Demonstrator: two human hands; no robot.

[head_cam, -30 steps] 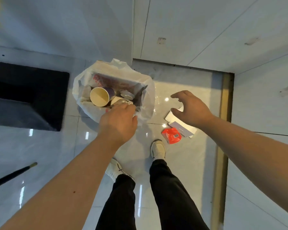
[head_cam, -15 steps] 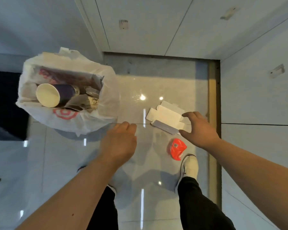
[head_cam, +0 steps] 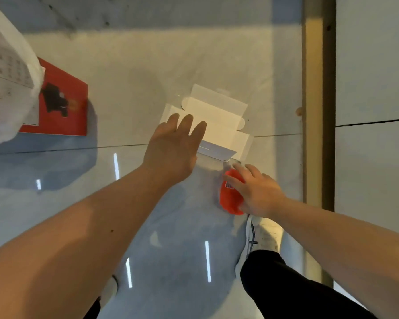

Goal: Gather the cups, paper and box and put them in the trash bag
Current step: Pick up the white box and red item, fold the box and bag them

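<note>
Two bare forearms stretch down toward a glossy tiled floor, seen from above by the person wearing the camera. Nearest the lens, a black trouser leg and a white shoe stand at lower right. Just beyond the shoe, the right hand lies over a crumpled red wrapper, thumb and fingers curled loosely around its edge; whether they have actually pinched it cannot be told. The left hand hovers flat with its fingers spread wide and straight, gripping nothing, its fingertips overlapping the near-left corner of a flattened white box. That box lies unfolded on the floor, flaps splayed, just past the red wrapper and touching neither the bag nor the wall. Farther off at the left edge, the white trash bag bulges into view, its mouth out of frame, with a red printed sheet lying partly beneath it. A brown strip runs along the right, against pale wall panels.
</note>
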